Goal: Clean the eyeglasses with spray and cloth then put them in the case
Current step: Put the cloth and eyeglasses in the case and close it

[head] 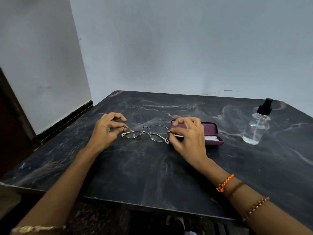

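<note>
Pinching eyeglasses (146,132) at each hinge, left hand (106,131), right hand (188,134), dark marble table (152,167), pale walls (186,48)

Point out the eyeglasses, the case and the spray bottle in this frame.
eyeglasses (146,132): head view, on the metal bridge between the lenses.
case (209,130): head view, on the purple lid.
spray bottle (256,128): head view, on the clear body below the black pump.
</note>
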A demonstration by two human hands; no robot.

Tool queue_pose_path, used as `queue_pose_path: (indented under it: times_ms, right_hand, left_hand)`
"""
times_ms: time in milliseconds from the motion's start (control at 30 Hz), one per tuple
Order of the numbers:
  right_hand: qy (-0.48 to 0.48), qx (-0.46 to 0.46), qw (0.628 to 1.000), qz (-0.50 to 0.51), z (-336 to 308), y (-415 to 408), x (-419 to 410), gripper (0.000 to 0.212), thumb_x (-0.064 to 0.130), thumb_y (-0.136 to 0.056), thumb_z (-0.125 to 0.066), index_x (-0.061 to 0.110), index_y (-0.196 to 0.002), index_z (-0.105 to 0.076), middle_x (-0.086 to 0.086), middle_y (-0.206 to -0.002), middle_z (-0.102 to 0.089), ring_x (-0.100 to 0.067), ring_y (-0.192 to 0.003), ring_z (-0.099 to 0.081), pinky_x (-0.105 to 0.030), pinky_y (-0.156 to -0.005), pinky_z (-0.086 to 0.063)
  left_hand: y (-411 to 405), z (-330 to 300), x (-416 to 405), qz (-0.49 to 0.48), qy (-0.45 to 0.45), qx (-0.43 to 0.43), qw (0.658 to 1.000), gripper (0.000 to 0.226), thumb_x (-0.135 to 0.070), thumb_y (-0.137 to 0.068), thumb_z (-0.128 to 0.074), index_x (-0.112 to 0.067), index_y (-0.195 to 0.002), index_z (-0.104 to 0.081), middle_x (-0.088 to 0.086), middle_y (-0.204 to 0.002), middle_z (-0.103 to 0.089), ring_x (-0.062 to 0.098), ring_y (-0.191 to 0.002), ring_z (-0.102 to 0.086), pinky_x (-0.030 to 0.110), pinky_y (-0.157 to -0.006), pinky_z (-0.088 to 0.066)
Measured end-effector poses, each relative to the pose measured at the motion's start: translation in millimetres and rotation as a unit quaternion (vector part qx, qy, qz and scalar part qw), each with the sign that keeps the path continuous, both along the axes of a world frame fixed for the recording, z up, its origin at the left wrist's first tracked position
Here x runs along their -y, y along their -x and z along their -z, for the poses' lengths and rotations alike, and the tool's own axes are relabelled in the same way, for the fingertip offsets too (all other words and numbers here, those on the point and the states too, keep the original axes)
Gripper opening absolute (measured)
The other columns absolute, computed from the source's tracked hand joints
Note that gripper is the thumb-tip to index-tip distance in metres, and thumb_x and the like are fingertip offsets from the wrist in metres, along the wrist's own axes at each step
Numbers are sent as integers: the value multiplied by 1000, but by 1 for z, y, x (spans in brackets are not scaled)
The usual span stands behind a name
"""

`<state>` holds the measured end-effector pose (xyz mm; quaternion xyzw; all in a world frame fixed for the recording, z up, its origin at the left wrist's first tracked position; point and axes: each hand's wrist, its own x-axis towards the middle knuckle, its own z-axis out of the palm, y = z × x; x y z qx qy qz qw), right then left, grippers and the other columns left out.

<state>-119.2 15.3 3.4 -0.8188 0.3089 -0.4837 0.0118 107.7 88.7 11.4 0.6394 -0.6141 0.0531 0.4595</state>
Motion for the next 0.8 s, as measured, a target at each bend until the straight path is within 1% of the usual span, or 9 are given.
queue_pose_path:
  times_ms: [67,167,267,333,400,500,567,733,800]
  right_hand:
    - [-32,52,998,-21,-6,7,3,4,8,-67,-70,8,-68,-74,-7,-87,-67,-24,-88,-47,-28,-78,-37]
    - [-81,94,992,-27,-20,27,14,5,4,-69,-72,7,-72,-74,-2,-87,-62,-19,-92,-41,-3,-82,-25]
    - [-104,99,990,-12,-32,54,30,7,4,-71,-72,8,-75,-75,4,-88,-57,-17,-94,-41,1,-78,-24]
    - [-112,105,988,3,-37,72,40,7,5,-72,-72,9,-77,-75,4,-88,-58,-15,-94,-42,2,-76,-25]
    - [-124,113,986,12,-38,85,48,6,6,-73,-72,9,-77,-74,3,-87,-59,-18,-94,-45,0,-77,-28]
    - [-150,142,978,17,-31,100,56,10,4,-72,-72,13,-76,-73,0,-86,-59,-28,-95,-52,-28,-84,-41]
    - [-167,159,973,21,-24,107,58,15,3,-71,-72,17,-75,-71,-1,-84,-59,-31,-95,-54,-39,-84,-44]
    - [-215,151,965,0,-9,113,63,6,3,-71,-73,9,-70,-73,5,-75,-57,-24,-84,-56,-37,-74,-45]
    - [-223,127,967,5,-8,114,67,2,4,-71,-72,6,-70,-74,9,-74,-57,-21,-81,-56,-36,-76,-43]
  left_hand:
    - [10,-5,4,7,17,-22,1000,11,5,-70,-68,4,-80,-71,-4,-87,-56,7,-82,-44,-4,-73,-33]
    - [29,-13,17,25,31,-49,998,10,4,-70,-69,5,-80,-70,-9,-89,-52,8,-86,-42,-5,-74,-32]
    - [51,-22,36,53,33,-63,996,10,1,-69,-71,3,-79,-71,-12,-93,-50,3,-90,-41,-7,-76,-27]
    - [67,-26,49,68,37,-71,994,9,0,-69,-71,3,-78,-71,-6,-97,-50,2,-91,-41,-9,-75,-26]
    - [81,-26,61,77,37,-81,993,8,1,-69,-71,4,-77,-71,-1,-102,-49,4,-90,-42,-9,-74,-26]
    - [97,-22,77,86,24,-85,992,8,2,-70,-70,4,-77,-71,1,-102,-48,15,-94,-41,-8,-74,-28]
    - [104,-17,83,92,16,-74,993,8,2,-69,-71,4,-77,-71,0,-101,-49,18,-95,-40,-7,-75,-28]
    - [104,-3,90,104,-5,-40,994,7,-1,-70,-71,-2,-77,-72,-4,-100,-49,11,-95,-40,-7,-76,-28]
    - [102,2,90,113,-11,-34,993,9,0,-70,-71,-1,-79,-71,-8,-98,-49,-1,-93,-40,-8,-76,-27]
